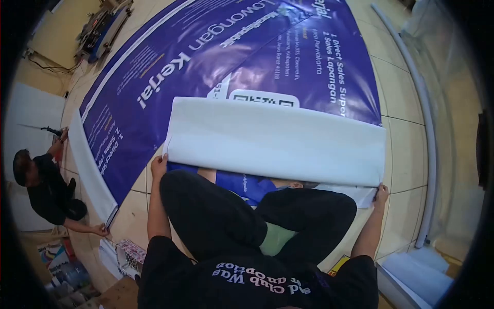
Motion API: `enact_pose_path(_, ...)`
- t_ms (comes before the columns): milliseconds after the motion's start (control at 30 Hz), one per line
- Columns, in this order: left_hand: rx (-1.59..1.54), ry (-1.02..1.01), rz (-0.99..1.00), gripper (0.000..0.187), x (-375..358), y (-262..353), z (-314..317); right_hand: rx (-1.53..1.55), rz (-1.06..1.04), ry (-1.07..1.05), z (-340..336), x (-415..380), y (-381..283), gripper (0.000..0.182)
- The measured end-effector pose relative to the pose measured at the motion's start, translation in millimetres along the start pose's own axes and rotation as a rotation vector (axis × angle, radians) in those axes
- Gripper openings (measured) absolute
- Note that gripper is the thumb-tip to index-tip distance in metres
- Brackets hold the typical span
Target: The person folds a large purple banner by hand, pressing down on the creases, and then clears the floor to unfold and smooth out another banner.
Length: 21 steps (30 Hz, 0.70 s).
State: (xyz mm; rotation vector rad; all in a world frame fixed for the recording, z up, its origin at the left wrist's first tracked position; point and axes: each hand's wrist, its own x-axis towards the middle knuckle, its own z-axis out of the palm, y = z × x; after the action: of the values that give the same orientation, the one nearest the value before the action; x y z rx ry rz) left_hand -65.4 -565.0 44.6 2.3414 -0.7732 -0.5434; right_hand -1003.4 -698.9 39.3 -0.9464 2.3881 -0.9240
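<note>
A large purple printed banner (pixel 216 56) is spread over the floor, its near end folded back so that a wide white underside strip (pixel 278 139) lies across it. At the left end of this fold, my left hand (pixel 159 165) has its fingers closed on the banner's edge. My right hand (pixel 382 194) grips the right end of the fold, close to the corner. Part of the printed face, with a blue shirt picture (pixel 244 185), shows between the fold and my crossed legs. My legs cover some of the near edge.
On the left, a crouching co-worker (pixel 46 185) holds another folded banner edge (pixel 92 165). A long grey pipe (pixel 419 98) runs along the right side. Rolled white sheets (pixel 417 273) lie at lower right, a small patterned box (pixel 130 255) at lower left. Machinery (pixel 105 31) stands at upper left.
</note>
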Motion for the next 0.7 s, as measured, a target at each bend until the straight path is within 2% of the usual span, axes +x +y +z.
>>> enact_pose_path(33,0.098,0.046,-0.119,0.03,-11,8,-3,0.028,0.021,-0.031,0,18,16,0.025)
enact_pose_path(67,0.092,0.065,-0.116,0.03,-2,8,2,0.044,0.011,-0.039,-3,27,-2,0.025)
enact_pose_path(133,-0.532,0.011,-0.224,0.029,19,5,15,0.199,0.1,-0.073,-9,38,-32,0.023)
enact_pose_path(200,-0.52,-0.009,-0.161,0.031,13,49,-4,0.253,0.057,-0.094,-15,54,-41,0.019)
enact_pose_path(267,-0.692,0.239,-0.086,0.027,4,55,-29,0.302,-0.088,-0.007,-45,18,-61,0.015)
enact_pose_path(300,-0.777,0.271,-0.091,0.031,-4,66,-40,0.357,-0.073,0.006,-55,8,-72,0.014)
enact_pose_path(400,-0.751,0.305,-0.022,0.032,8,71,-56,0.378,-0.105,0.05,-73,7,-96,0.016)
enact_pose_path(433,-0.75,0.37,0.023,0.03,-13,100,-66,0.436,-0.111,0.058,-79,2,-99,0.018)
enact_pose_path(467,-0.758,0.359,0.033,0.03,-4,92,-65,0.443,-0.112,0.073,-86,-6,-99,0.018)
enact_pose_path(533,-0.761,0.449,0.193,0.026,12,64,-67,0.538,-0.132,0.088,-100,-23,-97,0.018)
enact_pose_path(567,-0.72,0.439,0.132,0.025,3,66,-74,0.536,-0.127,0.101,-108,-38,-95,0.018)
enact_pose_path(700,-0.869,0.364,0.156,0.021,-42,71,-121,0.545,-0.157,0.154,-151,-91,-96,0.02)
